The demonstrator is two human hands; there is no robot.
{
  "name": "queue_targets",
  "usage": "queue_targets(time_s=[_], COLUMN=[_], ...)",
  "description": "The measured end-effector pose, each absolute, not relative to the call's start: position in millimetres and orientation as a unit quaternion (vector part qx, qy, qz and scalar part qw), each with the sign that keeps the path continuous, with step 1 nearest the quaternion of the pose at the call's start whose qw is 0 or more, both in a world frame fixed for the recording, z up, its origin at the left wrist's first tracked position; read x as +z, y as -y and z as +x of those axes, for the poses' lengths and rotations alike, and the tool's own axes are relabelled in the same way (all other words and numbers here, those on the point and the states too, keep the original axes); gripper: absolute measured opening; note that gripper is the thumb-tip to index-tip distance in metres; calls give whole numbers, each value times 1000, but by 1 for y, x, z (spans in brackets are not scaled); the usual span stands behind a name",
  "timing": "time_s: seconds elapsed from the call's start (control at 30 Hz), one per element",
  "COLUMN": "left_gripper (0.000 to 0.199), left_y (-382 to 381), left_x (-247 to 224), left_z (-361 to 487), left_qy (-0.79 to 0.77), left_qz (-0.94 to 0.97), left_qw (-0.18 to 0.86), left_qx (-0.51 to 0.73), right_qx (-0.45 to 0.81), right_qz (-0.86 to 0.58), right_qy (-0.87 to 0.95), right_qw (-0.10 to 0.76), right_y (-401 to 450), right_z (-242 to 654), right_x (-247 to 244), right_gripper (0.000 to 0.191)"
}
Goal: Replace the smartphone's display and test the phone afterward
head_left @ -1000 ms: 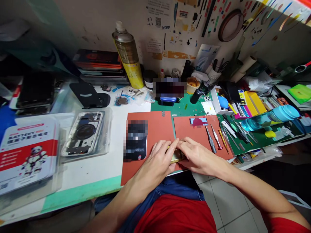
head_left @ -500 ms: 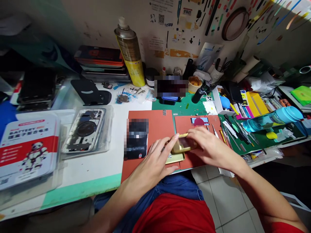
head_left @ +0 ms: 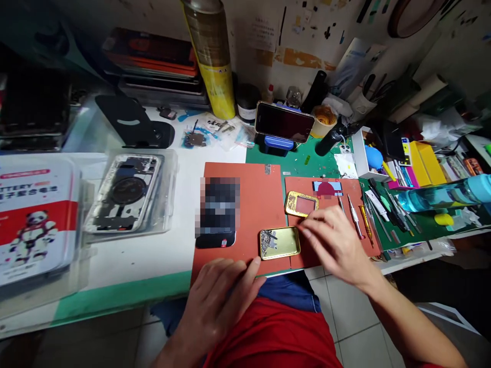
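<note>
Our shallow, rounded-rectangular gold metal tray [head_left: 284,245] lies open across the seam of two brick-red flat mats [head_left: 261,191], between our two hands. Small silvery pieces [head_left: 265,245] are gathered at its left end.

The fingers of our left hand [head_left: 222,291] are extended and slightly apart, clamped on nothing; the index fingertip sits at the tray's near left corner, so close that we cannot tell whether it touches. Our right hand [head_left: 339,248] is at the tray's right end, thumb and index finger drawn near each other beside the far right corner; we cannot tell whether they pinch anything.

Just beyond the tray lies the gold lid with a dark reddish panel [head_left: 302,204], partly behind our right hand. To the left, well clear of the left fingertips, is a flat black rectangular item [head_left: 226,239], mostly blurred out.
</note>
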State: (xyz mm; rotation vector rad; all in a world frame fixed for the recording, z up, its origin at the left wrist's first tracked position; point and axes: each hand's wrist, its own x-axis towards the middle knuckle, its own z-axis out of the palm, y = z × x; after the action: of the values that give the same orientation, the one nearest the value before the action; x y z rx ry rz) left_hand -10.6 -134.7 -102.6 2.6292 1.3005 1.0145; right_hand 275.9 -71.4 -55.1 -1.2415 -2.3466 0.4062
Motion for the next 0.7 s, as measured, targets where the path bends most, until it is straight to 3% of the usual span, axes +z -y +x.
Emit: queue_targets(time_s=[0.17, 0.3, 0.5, 0.7], left_gripper=[36, 35, 41, 46], left_y=[129, 125, 121, 119], left_x=[-107, -111, -110, -108], left_z=[3, 3, 6, 14], left_qy=[-403, -399, -412, -412], left_qz=[844, 843, 852, 857], left_qw=[-8, -2, -23, -17], left_qx=[353, 360, 322, 307], right_qx=[162, 136, 125, 57], right_qz=[-393, -411, -413, -466], right_qy=[896, 895, 889, 825], right_qw=[124, 106, 154, 314], right_y=[97, 96, 101, 114], right_z=[238, 237, 254, 281], right_x=[-64, -72, -66, -62], right_gripper=[41, 37, 38, 30])
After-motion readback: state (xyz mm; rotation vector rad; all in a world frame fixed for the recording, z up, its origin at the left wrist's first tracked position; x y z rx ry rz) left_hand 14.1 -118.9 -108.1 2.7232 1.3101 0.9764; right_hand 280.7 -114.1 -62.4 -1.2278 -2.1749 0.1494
